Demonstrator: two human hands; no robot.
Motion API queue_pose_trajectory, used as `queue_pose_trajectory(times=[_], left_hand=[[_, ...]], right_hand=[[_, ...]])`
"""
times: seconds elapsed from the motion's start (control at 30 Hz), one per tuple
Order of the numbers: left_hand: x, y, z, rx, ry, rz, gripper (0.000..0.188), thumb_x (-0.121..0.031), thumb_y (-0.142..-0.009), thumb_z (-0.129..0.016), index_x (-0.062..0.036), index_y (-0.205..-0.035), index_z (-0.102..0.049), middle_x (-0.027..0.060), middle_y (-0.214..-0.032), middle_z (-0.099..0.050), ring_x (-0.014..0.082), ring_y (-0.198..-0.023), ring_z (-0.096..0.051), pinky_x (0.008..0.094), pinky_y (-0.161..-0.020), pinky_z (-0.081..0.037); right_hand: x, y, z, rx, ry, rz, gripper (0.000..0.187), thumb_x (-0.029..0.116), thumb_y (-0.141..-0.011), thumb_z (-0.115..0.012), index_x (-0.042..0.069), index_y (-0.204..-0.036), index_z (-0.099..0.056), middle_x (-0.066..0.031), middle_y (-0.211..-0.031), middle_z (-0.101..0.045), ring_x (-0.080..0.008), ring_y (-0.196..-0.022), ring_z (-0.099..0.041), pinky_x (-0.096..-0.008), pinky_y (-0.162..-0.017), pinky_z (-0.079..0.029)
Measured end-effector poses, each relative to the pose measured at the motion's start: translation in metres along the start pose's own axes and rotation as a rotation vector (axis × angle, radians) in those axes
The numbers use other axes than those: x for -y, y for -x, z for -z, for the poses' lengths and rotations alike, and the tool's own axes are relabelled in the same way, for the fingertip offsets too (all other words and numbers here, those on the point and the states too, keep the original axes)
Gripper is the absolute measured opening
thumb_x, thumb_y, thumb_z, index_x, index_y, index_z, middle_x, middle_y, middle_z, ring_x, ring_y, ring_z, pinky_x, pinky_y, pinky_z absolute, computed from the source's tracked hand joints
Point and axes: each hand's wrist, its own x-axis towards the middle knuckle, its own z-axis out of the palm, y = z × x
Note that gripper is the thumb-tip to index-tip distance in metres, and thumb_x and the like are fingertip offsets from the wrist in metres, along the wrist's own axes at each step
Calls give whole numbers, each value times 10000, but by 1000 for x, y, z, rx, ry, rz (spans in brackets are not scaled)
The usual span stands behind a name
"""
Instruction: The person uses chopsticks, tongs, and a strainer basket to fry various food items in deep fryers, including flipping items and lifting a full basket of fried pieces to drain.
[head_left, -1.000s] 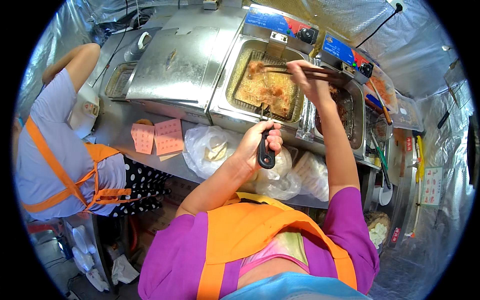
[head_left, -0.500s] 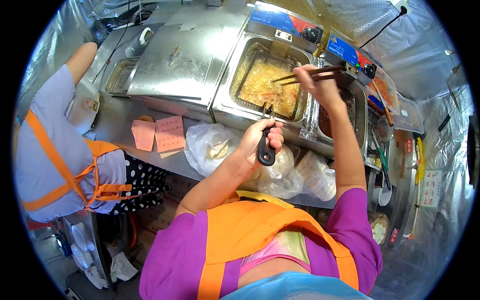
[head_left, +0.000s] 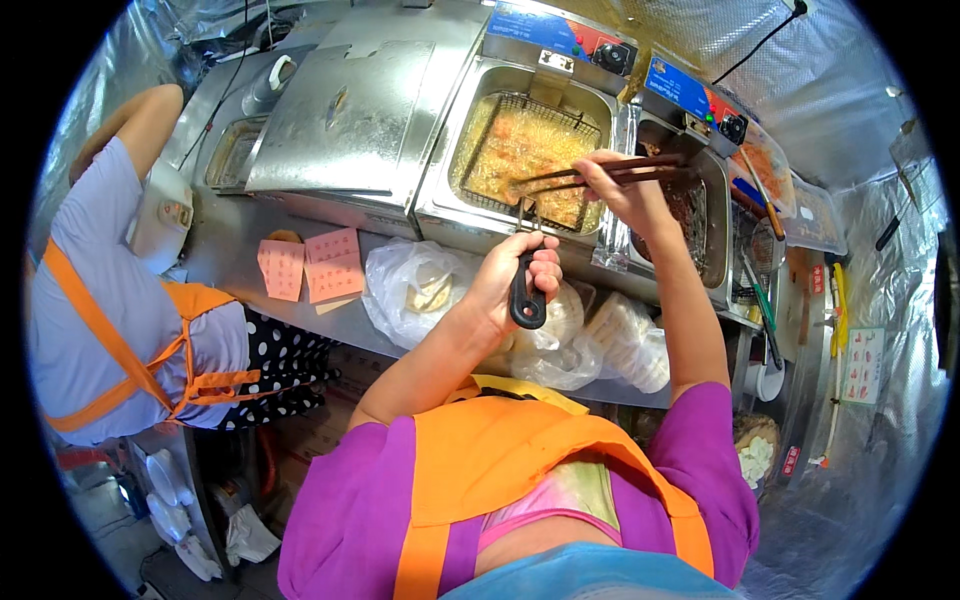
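Head view: the person's left hand point(head_left: 525, 272) has its fingers curled tightly around the black handle point(head_left: 527, 308) of a wire basket point(head_left: 570, 120). This handle has its long axis almost straight away from the person, its loose end toward the body and its other end at the near side of the basket. The basket sits in the fryer point(head_left: 480, 222), in bubbling oil, with pieces of food point(head_left: 520, 135) whose outlines are blurred by the foam. The right hand point(head_left: 622, 190) has its fingers bent in around two long dark chopsticks point(head_left: 640, 170), with little space left inside the grip. The chopsticks lie nearly crosswise, their tips to the left over the basket, a little apart, and their thick ends to the right over a second fryer point(head_left: 718, 190). Whether the tips hold a piece, one cannot tell. The right hand and the chopsticks cover part of the basket's right side. Between the body and the fryer lies a clear plastic bag point(head_left: 395, 300), left of the left hand; pink papers point(head_left: 333, 265) lie farther left. Behind these stands a metal cover point(head_left: 350, 120), and a co-worker point(head_left: 130, 300) stands at the left edge.
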Motion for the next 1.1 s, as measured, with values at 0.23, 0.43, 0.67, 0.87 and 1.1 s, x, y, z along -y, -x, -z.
queue_pose_trajectory(times=[0.23,0.43,0.67,0.87,1.1], left_hand=[[-4,0,2,8,0,-31,160,-159,-941,-453,-1,-945,-478,-3,-661,-431,66,-517,-434,216,-451,-414],[-3,-2,1,5,-38,-28,151,-151,-938,-452,-2,-943,-478,-7,-660,-429,65,-517,-434,219,-453,-414],[0,-3,0,32,-45,5,158,-155,-941,-448,-2,-936,-485,-5,-665,-438,68,-516,-441,217,-456,-412],[-2,-1,4,-10,-24,0,159,-160,-943,-445,-7,-930,-485,-5,-667,-433,66,-516,-434,212,-451,-402],[-7,3,4,1,-5,19,147,-159,-945,-449,-14,-953,-473,-5,-685,-437,60,-517,-432,206,-446,-402]], right_hand=[[11,-18,16,-205,151,197,114,133,-881,-630,27,-860,-664,-52,-682,-648,-100,-553,-552,-238,-505,-437],[-11,-10,2,-98,204,94,151,152,-880,-626,4,-857,-651,-77,-675,-636,-121,-544,-546,-270,-494,-433],[-25,-25,-6,-170,361,282,158,162,-888,-621,9,-855,-648,-94,-674,-619,-153,-564,-534,-294,-525,-438],[6,-39,-1,-215,232,297,149,162,-890,-628,19,-870,-665,-81,-670,-627,-113,-561,-540,-263,-506,-440],[8,-27,-2,-184,361,215,136,164,-890,-620,38,-885,-671,-63,-632,-619,-132,-530,-530,-274,-489,-428]])
